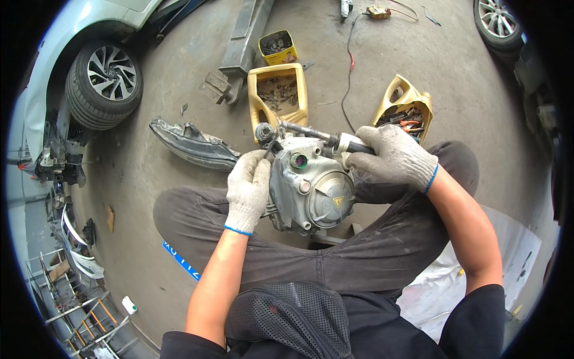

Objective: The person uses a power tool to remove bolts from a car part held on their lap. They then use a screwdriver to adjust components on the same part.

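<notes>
A grey car headlight housing (pixel 286 179) rests between my crossed legs, its back with a round cap turned up. At its upper left edge my left hand (pixel 248 182), in a whitish knit glove, is closed in a pinch on a thin dark strip (pixel 270 149). My right hand (pixel 397 152), gloved too, wraps round the black-and-white handle of a soldering-iron-like tool (pixel 344 143). The tool's metal barrel points left across the top of the housing, its tip close to a round fitting (pixel 263 131). What the tip touches is too small to tell.
Beyond the housing stand a cut-open yellow jug (pixel 303 107) of small parts, a yellow tin (pixel 281 57) and another cut jug (pixel 427 113) holding pliers. A cable (pixel 345 90) crosses the floor. Left lie a long lamp unit (pixel 194 145) and a car wheel (pixel 110 81).
</notes>
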`<state>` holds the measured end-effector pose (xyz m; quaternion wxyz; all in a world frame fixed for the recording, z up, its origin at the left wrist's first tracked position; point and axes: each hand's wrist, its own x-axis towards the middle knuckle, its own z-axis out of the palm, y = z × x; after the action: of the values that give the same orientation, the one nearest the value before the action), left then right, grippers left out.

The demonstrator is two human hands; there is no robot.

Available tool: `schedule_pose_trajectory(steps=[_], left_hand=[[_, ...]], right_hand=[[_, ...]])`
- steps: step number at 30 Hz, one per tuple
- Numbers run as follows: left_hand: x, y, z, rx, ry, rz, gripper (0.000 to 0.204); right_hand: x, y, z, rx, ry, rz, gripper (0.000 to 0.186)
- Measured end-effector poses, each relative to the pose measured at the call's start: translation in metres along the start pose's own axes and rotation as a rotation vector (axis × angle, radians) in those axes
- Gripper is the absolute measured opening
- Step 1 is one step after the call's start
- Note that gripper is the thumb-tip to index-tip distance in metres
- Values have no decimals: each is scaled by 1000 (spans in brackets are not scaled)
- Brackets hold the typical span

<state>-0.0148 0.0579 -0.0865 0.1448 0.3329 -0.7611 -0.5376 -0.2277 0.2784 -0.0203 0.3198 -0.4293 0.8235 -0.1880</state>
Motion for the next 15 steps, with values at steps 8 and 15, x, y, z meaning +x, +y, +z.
schedule_pose_trajectory(steps=[8, 15], left_hand=[[-1, 11, 0, 116, 17, 23, 19], [1, 4, 5, 20, 25, 9, 19]], right_hand=[[-4, 2, 5, -3, 35, 48, 43], [-2, 9, 22, 21, -14, 30, 47]])
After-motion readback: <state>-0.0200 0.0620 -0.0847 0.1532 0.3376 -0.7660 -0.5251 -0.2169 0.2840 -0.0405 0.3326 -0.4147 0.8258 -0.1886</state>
